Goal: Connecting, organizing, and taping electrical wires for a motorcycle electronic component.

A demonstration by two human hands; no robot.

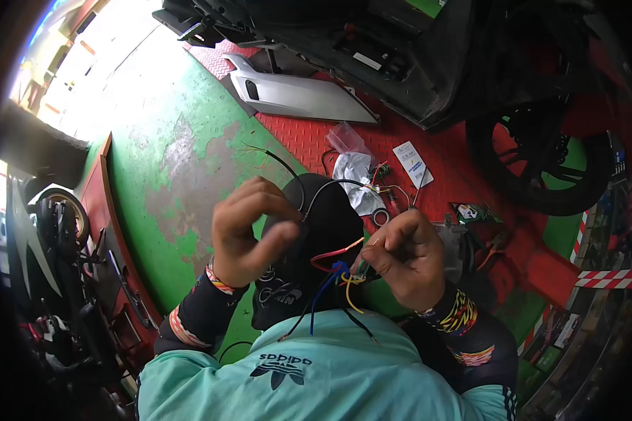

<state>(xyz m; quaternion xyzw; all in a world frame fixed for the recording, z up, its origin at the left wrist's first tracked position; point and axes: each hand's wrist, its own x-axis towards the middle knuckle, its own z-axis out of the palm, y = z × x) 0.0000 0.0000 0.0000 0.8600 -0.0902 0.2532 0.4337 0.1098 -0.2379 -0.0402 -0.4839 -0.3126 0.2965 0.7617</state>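
My left hand (249,228) is curled, its fingertips meeting a thin black cable (330,183) that arches away to the right. Another black cable (288,168) rises from the same fingertips and ends in frayed, bare thin wires. Thumb and forefinger of my right hand (409,263) are pinched together on a thin wire, its end barely visible. A slim rod sticks up beyond that hand; what it belongs to is hidden. Just below the fingers, over my lap, hangs a bundle of coloured wires (340,270), with red, blue, yellow, green and black strands, several with stripped ends.
On the red ribbed platform (288,133) lie a silver-grey panel (302,95), crumpled white plastic (354,172), a white printed card (413,163) and a black ring (380,217). A motorcycle with a black wheel (541,161) stands beyond. Motorcycle parts line the left side.
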